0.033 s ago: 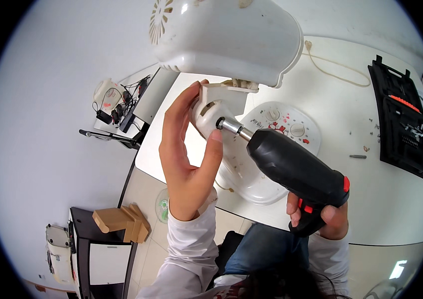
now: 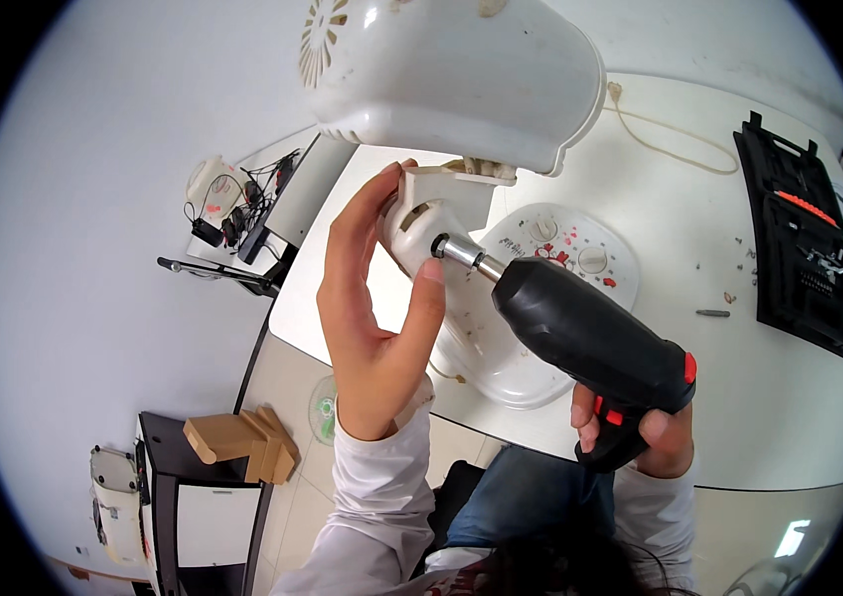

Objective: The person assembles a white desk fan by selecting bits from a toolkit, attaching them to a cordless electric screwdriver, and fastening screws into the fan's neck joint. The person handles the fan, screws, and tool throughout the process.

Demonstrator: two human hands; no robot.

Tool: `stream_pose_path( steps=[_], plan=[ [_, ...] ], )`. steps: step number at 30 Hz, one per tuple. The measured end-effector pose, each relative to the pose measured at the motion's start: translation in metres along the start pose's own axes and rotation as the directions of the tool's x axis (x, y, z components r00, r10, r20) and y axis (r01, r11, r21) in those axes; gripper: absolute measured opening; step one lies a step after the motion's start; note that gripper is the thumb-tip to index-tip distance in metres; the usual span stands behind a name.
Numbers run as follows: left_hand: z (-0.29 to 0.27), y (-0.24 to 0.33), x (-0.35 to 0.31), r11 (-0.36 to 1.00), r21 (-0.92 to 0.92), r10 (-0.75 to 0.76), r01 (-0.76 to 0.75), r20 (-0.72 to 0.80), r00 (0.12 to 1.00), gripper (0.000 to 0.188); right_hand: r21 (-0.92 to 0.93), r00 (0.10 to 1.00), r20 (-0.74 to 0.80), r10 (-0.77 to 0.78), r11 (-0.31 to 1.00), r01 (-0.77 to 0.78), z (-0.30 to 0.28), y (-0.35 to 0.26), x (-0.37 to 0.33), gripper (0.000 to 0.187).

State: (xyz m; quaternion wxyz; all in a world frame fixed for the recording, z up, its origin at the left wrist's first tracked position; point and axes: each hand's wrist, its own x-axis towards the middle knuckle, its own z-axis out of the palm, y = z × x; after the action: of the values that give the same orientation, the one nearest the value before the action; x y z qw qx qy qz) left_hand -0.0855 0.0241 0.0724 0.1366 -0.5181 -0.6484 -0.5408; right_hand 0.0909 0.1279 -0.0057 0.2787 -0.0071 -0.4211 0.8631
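Observation:
My right hand (image 2: 672,437) grips the handle of a black cordless screwdriver (image 2: 590,333) with red buttons. Its silver shaft (image 2: 463,251) points up and left, the tip at a dark round hole in the side of a white fan neck (image 2: 419,223). Around the other side of that neck curve the fingers of my left hand (image 2: 367,328), the thumb pressing close below the hole. Above the neck sits the white fan motor housing (image 2: 461,89), with vent slots at its left end. Below stands the white fan base (image 2: 511,382), with knobs and red printed figures. The shaft's tip is hidden inside the hole.
On the white table's (image 2: 660,427) right lies an open black tool case (image 2: 804,238) with bits. Small screws and a loose grey bit (image 2: 712,313) lie beside it. A pale power cord (image 2: 675,149) curves behind. Cardboard boxes (image 2: 242,442) sit on a dark cabinet at lower left.

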Motion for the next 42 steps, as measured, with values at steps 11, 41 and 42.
stream_pose_path(
  steps=[11,41,42],
  plan=[
    [-0.002,-0.004,-0.001,1.0,-0.006,-0.027,0.027,-0.01,1.0,0.056,0.141,0.993,0.101,0.063,0.987,-0.077,-0.014,0.007,-0.001,0.068],
    [0.015,0.002,-0.028,0.925,0.368,0.157,-0.099,-0.13,0.979,0.026,0.325,0.983,0.181,-0.042,0.945,-0.02,-0.012,0.054,-0.006,0.083],
    [0.014,0.003,-0.027,0.916,0.388,0.159,-0.097,-0.131,0.979,0.026,0.29,0.989,0.145,-0.03,0.957,-0.013,-0.008,0.052,-0.005,0.083]
  ],
)
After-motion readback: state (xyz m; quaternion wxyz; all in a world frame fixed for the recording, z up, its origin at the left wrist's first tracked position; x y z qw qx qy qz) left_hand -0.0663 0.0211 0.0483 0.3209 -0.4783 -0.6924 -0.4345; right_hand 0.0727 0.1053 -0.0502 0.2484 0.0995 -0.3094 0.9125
